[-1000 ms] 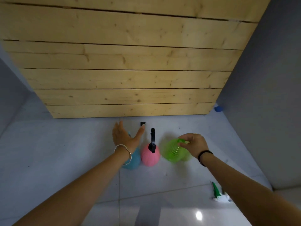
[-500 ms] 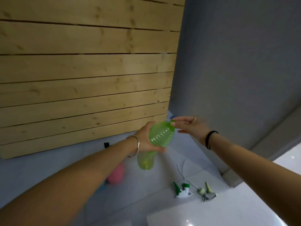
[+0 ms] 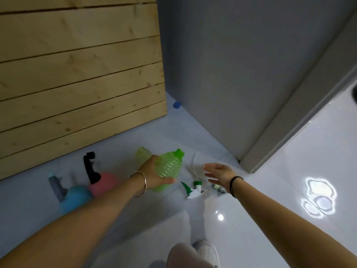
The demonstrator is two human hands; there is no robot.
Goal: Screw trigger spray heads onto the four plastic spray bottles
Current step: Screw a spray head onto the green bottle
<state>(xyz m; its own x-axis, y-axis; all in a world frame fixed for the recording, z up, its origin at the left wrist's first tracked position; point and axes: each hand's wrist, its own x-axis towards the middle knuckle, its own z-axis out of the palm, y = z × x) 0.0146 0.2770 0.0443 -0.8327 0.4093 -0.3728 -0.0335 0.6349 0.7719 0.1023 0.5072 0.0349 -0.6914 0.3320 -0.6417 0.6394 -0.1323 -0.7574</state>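
My left hand [image 3: 154, 176] grips a green ribbed bottle [image 3: 170, 167] with a bare threaded neck, held tilted above the floor. Behind it stands a paler yellow-green bottle [image 3: 142, 154], partly hidden. A pink bottle [image 3: 104, 183] carries a black spray head [image 3: 90, 167]. A blue bottle [image 3: 77, 200] carries a grey spray head [image 3: 57, 187]. My right hand [image 3: 220, 176] hovers open, fingers spread, above a loose green-and-white spray head [image 3: 193, 190] lying on the floor. A second loose head [image 3: 218, 188] lies mostly hidden under that hand.
A wooden plank wall [image 3: 77, 84] rises at the left, a grey wall [image 3: 241, 74] at the right. A small blue cap [image 3: 176, 104] lies in the corner. The floor [image 3: 270, 190] is glossy white tile. My white shoe [image 3: 207, 252] shows at the bottom.
The view has swung down and right. My left hand has lowered the green bottle toward the floor. My right hand has left the bottle's neck and dropped over the loose spray heads.
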